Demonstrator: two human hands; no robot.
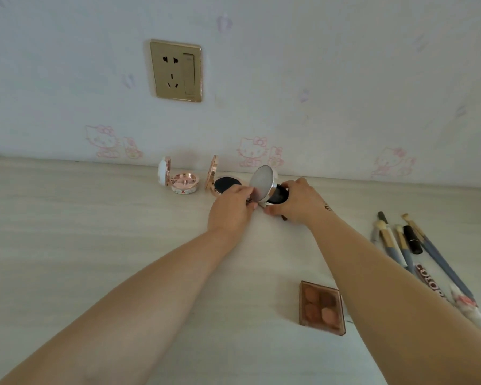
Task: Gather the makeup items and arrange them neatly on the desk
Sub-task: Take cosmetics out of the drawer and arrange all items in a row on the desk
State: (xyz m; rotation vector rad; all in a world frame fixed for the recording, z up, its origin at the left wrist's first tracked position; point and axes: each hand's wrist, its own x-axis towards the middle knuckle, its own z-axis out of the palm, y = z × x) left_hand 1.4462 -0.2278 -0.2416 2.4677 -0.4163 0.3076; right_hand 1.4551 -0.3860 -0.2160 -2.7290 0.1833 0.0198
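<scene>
Both hands hold a silver cushion compact [263,182] near the wall, its mirrored lid raised. My left hand [231,209] pinches the lid's lower edge; my right hand [295,201] wraps the black base. Left of it stand two more open compacts: a rose-gold one with a black puff [223,184] and a white and rose-gold one [179,182]. A brown eyeshadow palette [322,308] lies closer to me, partly under my right forearm. Several makeup brushes [395,243], a black lipstick [413,239] and a patterned tube [431,282] lie at the right.
The pale wooden desk [95,245] meets a wall papered with cartoon cats. A gold wall socket [176,70] sits above the compacts. A white item with a pink print [467,304] lies at the far right edge.
</scene>
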